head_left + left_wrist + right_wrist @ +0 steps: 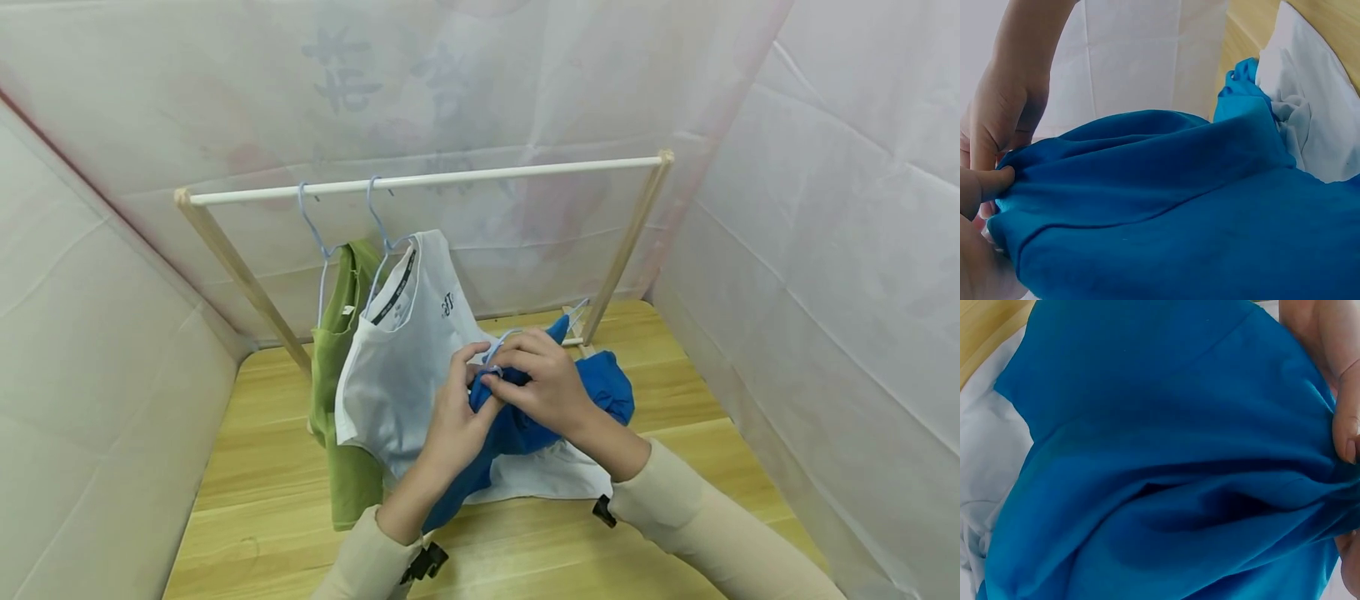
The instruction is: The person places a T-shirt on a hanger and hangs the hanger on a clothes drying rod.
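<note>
A blue shirt [468, 479] is bunched up between both hands, and part of a pale blue hanger [504, 337] shows at the fingertips. My left hand [456, 421] pinches the cloth between thumb and fingers close to the hanger. Right beside it, my right hand [546, 383] pinches the same gathered part from the other side. Another end of the hanger sticks out past a blue shoulder piece behind the right hand. In the left wrist view the blue cloth [1166, 225] stretches from the fingertips at the left, its inner folds showing.
A wooden rack with a white rod [480, 175] stands behind. From its left half hang a green shirt [352, 483] and a white shirt [397, 367] on pale blue hangers. White cloth [547, 475] lies under the blue shirt on the wooden table [255, 500]. Pale curtains [847, 250] enclose the sides.
</note>
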Tool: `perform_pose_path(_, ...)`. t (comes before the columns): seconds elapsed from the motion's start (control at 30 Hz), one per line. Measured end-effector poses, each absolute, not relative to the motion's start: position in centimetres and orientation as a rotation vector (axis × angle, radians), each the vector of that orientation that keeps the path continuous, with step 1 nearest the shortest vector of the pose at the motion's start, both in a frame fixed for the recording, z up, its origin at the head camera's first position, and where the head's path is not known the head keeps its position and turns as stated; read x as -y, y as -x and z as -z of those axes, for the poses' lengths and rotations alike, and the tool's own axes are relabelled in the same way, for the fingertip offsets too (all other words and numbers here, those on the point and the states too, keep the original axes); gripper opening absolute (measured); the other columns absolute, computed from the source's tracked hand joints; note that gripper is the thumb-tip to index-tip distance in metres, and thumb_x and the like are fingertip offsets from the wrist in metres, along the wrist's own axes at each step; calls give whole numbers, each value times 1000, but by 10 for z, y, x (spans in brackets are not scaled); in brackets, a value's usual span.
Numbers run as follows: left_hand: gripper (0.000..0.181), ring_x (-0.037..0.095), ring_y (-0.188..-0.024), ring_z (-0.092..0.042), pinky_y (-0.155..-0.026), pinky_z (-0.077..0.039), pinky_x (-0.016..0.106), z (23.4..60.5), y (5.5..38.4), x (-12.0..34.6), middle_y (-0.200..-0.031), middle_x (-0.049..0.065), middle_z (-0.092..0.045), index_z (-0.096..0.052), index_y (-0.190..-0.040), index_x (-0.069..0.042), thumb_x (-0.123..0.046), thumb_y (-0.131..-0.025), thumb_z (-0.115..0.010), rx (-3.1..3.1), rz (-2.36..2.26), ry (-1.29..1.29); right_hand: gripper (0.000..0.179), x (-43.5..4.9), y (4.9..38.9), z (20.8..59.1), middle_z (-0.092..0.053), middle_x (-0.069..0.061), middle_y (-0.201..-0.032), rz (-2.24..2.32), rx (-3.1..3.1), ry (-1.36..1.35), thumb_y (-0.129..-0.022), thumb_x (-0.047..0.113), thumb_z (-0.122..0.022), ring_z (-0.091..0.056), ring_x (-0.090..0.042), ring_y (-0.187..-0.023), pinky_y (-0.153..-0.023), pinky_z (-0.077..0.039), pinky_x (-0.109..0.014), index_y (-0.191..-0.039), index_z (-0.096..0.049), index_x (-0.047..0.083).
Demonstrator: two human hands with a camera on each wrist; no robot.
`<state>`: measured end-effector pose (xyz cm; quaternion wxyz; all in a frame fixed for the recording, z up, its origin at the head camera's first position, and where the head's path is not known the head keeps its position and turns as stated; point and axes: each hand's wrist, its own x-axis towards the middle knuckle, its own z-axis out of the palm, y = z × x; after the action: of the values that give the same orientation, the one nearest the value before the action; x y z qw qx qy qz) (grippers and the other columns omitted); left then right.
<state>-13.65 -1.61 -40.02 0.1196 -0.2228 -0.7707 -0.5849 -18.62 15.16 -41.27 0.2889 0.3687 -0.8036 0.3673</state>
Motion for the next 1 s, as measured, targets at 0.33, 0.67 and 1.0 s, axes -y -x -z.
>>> perform_pose_path(0.33, 57, 17, -94, -67, -80, -57, 36, 429, 144, 38, -122, 6, -67, -37, -146, -20, -18, -97, -66, 2368, 1738, 635, 14, -162, 196, 404, -71, 0, -88, -1054, 2060, -852, -79, 6, -83, -62, -18, -84, -76, -47, -31, -81, -70, 13)
perform_pose_path(0.67, 20, 8, -66, -55, -60, -47, 24, 443, 139, 55, -72, -6, -54, -57, -91, -14, -28, -105, -52, 2590, 1407, 781, 16, -173, 202, 391, -71, -5, -87, -1197, 1999, -718, -75, 1, -86, -62, -18, -80, -70, -46, -20, -82, -73, 9)
perform_pose_path(1.0, 17, 4, -54, -38, -49, -34, 20, 448, 137, 56, -63, -7, -36, -56, -89, -12, -13, -105, -50, 2346, 1403, 793, 33, -173, 194, 376, -73, -15, -96, -1207, 2077, -705, -69, -11, -83, -63, -26, -86, -72, -49, -24, -100, -74, -1)
